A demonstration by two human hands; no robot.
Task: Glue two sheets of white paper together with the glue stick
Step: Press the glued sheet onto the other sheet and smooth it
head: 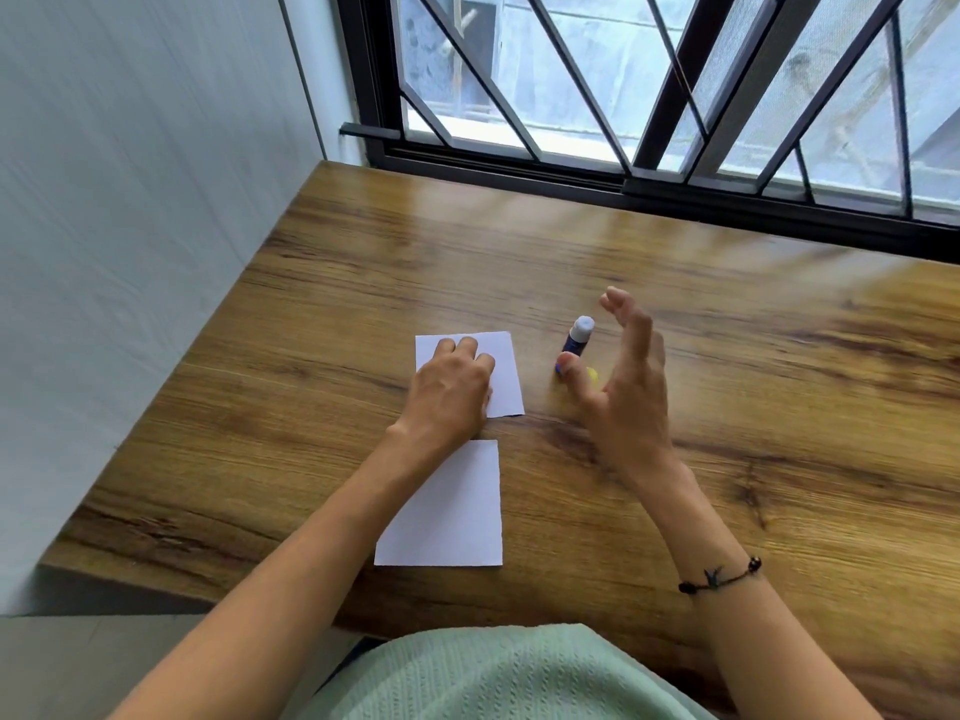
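Two small white paper sheets lie on the wooden table (727,356). The far sheet (501,374) is under my left hand (452,392), which rests flat on it with its fingers together. The near sheet (452,506) lies just below it, partly hidden by my left forearm. A blue glue stick (576,337) with a white cap stands to the right of the far sheet. My right hand (628,387) is spread open beside the stick, its thumb tip at the stick's base, and holds nothing. Something yellow (592,375) shows behind the thumb.
A barred window (623,85) runs along the table's far edge. A pale wall (130,226) stands to the left. The table's left edge drops to the floor (78,662). My green garment (493,678) is at the near edge.
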